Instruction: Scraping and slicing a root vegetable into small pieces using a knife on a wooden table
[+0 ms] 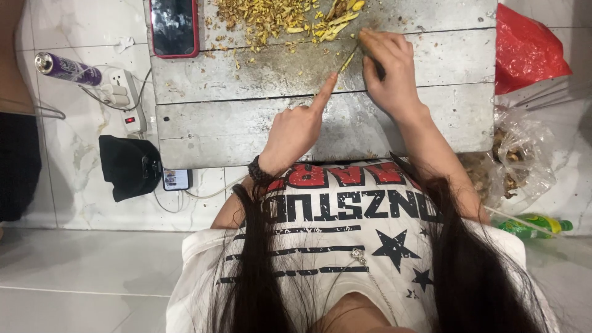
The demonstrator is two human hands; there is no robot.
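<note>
left hand (296, 129): forefinger pinning yellow stalk (349, 60) to board (246, 117) | right hand (387, 71): clenched around knife handle (377, 69), blade hidden

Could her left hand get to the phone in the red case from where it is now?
Probably yes. The left hand rests on the wooden board with its forefinger out, and the phone lies at the board's far left corner. Only bare board and a few yellow scraps lie between.

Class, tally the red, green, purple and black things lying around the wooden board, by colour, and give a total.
Red: 2, the red-cased phone and the red plastic bag
Green: 1, the green plastic bottle
Purple: 1, the purple spray can
Black: 1, the black pouch
Total: 5
</note>
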